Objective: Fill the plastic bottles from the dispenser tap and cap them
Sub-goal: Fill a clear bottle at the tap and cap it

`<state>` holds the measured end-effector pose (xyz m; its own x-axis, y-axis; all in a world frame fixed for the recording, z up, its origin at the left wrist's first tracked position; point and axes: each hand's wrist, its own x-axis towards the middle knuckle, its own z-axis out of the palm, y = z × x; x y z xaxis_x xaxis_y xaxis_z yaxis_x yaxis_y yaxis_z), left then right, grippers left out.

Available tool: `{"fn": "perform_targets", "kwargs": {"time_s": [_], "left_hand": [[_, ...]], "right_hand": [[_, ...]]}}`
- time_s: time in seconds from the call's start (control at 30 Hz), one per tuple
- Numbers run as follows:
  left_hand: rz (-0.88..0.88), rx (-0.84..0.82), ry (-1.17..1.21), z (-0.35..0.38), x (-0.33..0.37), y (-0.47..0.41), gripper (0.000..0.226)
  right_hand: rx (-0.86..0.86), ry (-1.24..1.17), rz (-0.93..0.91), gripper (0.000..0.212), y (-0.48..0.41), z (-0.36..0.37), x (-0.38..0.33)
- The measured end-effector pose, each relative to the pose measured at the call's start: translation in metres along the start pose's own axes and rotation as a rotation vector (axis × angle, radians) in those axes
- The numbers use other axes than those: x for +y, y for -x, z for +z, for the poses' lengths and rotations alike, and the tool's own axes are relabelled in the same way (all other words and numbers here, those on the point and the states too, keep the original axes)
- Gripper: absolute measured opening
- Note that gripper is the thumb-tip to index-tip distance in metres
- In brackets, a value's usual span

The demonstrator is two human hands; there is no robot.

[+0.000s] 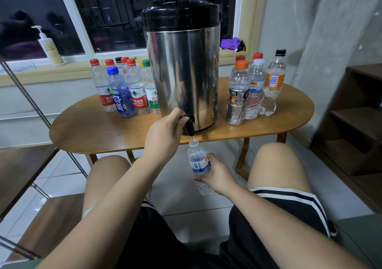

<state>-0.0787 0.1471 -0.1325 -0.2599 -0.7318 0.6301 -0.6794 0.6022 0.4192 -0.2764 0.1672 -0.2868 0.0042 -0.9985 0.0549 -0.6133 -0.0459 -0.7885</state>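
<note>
Right near the front edge of the table [93, 132] sits a big steel dispenser [182, 72] with a black lid. Its black tap [189, 125] sticks out at the 6 o'clock side of the base. The person's left hand [165, 133] is on that tap, thumb and fingers pinched around the lever on top. The right hand [218, 173] is lower down, at about 5 o'clock from the tap, wrapped around the lower half of a small clear bottle [198, 162] with a blue-and-white label. That bottle has no cap on and leans a little. Its mouth is just under the spout, below table height and between the person's knees. Can't really tell how full it is from this angle.

Over at 9 o'clock from the dispenser there's a tight bunch of capped bottles [124, 91], mostly red caps plus a blue, a green and a yellow one. At 3 o'clock stands a second bunch [254, 86], with an orange cap up front, white and black caps beside it, and two red caps behind. On the windowsill [78, 59], a white pump bottle [50, 47] stands at 10 o'clock and a purple cloth [230, 43] lies at 1 o'clock. A dark wooden shelf unit [355, 124] stands on the floor at 3 o'clock, apart from the table.
</note>
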Motion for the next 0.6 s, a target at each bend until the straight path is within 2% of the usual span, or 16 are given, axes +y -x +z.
{"fn": "perform_targets", "kwargs": {"time_s": [0.6], "left_hand": [[0.009, 0.008, 0.006, 0.0002, -0.0011, 0.0000, 0.021]], "right_hand": [[0.003, -0.003, 0.004, 0.070, 0.0004, -0.0009, -0.0004]]}}
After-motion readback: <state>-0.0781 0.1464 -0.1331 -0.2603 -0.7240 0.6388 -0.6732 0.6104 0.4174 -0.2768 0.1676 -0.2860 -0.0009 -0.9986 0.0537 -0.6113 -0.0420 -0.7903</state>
